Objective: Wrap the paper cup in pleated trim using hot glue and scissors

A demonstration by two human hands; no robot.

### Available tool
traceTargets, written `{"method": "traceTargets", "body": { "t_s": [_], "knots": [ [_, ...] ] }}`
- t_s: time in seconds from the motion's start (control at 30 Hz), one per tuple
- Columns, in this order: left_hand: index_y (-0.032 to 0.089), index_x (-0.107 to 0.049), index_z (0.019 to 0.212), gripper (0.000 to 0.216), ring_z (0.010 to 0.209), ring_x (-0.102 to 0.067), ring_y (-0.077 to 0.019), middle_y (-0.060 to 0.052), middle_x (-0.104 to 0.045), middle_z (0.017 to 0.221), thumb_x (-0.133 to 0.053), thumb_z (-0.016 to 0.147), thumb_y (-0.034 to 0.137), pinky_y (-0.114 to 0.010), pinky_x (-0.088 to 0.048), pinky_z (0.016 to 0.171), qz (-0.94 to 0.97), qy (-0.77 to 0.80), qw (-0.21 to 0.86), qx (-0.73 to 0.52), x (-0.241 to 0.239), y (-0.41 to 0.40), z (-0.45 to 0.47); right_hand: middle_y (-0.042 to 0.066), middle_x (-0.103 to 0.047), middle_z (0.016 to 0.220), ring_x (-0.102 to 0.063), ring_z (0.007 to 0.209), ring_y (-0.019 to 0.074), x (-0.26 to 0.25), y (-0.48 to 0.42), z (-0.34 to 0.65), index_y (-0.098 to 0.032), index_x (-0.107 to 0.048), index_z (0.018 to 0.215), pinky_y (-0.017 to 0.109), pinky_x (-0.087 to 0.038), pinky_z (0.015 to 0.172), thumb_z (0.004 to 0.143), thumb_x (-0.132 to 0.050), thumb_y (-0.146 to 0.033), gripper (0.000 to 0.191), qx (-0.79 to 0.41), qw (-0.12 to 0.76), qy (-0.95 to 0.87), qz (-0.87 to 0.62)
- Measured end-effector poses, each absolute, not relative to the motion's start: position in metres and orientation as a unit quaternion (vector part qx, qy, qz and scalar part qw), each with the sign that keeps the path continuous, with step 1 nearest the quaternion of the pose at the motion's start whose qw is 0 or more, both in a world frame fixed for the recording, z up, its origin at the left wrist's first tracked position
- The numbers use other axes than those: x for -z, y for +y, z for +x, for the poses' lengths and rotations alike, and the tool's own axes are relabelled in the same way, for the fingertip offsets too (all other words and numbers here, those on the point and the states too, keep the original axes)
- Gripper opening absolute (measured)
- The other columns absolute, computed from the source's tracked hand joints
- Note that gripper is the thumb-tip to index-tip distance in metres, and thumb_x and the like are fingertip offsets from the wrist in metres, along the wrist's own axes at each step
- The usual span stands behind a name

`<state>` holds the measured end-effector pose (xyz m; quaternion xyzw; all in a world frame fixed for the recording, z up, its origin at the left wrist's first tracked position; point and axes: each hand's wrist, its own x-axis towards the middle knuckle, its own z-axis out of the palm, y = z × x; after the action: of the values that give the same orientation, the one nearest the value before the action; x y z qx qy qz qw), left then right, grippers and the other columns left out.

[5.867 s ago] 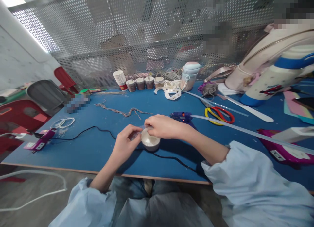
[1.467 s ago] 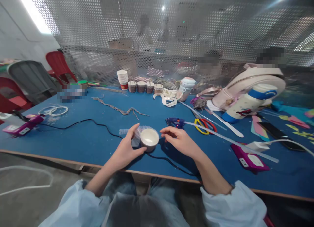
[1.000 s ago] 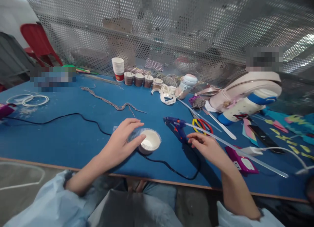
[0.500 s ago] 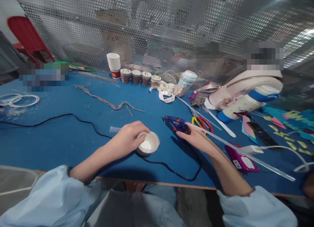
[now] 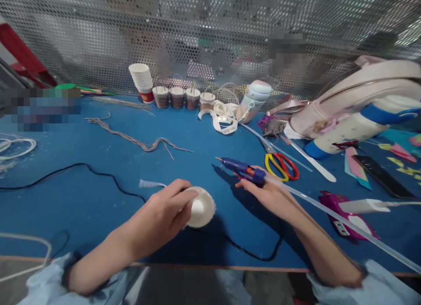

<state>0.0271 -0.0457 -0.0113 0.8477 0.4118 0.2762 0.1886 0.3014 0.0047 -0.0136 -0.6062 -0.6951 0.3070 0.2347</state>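
My left hand (image 5: 171,204) pinches the near-left rim of a small white paper cup (image 5: 202,208), its mouth turned toward me and a frilly strip along its edge. My right hand (image 5: 259,186) is wrapped round the handle of a blue glue gun (image 5: 241,169), whose nozzle points left above the table. A long clear glue stick (image 5: 329,208) sticks out of the gun's back end, over my right forearm. Left of the cup, a pale ribbed strip (image 5: 151,183) trails from near my left fingers. The gun's black cord (image 5: 245,251) runs along the table below the cup.
Scissors (image 5: 281,166) with red and yellow handles lie right of the gun. Wrapped cups (image 5: 177,97), stacked paper cups (image 5: 141,81) and a paper tape roll (image 5: 225,124) line the back. Twisted cord (image 5: 141,142) lies left. A purple box (image 5: 342,217) and bottle (image 5: 365,125) are right.
The cup has been lifted and tilted toward me in my left hand. My right hand has raised the glue gun off the table. The whole view has shifted slightly.
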Motion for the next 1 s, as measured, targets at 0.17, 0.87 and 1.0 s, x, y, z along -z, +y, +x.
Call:
{"method": "traceTargets", "body": {
  "t_s": [0.17,0.87,1.0],
  "knots": [
    [0.019,-0.054,0.116,0.03,0.093,-0.065,-0.0157,-0.01,-0.064,0.107,-0.041,0.09,0.009,-0.024,-0.054,0.081,0.863,0.38,0.12,-0.311,0.012,-0.05,0.03,0.002,-0.071,0.079,-0.064,0.064,0.0203,-0.012,-0.024,0.295,-0.027,-0.062,0.099,0.029,-0.048,0.054,0.079,-0.058,-0.039,0.023,-0.296,0.226,-0.716,-0.59],
    [0.011,-0.047,0.12,0.031,0.103,-0.062,-0.0242,-0.015,-0.062,0.106,-0.038,0.09,0.007,-0.034,-0.059,0.08,0.892,0.34,-0.022,-0.296,0.018,-0.068,0.04,0.005,-0.058,0.067,-0.054,0.056,0.0192,-0.055,-0.077,0.268,-0.022,-0.054,0.087,0.03,-0.04,0.049,0.092,-0.037,-0.019,0.017,-0.109,0.121,-0.91,-0.381],
    [0.01,-0.046,0.122,0.033,0.11,-0.058,-0.0274,-0.016,-0.06,0.112,-0.041,0.09,0.007,-0.038,-0.058,0.085,0.902,0.331,-0.006,-0.279,0.024,-0.07,0.038,0.006,-0.06,0.068,-0.056,0.055,0.0188,-0.058,-0.079,0.265,-0.021,-0.054,0.087,0.029,-0.042,0.049,0.086,-0.038,-0.012,0.018,-0.075,0.103,-0.916,-0.381]
  ]
}}
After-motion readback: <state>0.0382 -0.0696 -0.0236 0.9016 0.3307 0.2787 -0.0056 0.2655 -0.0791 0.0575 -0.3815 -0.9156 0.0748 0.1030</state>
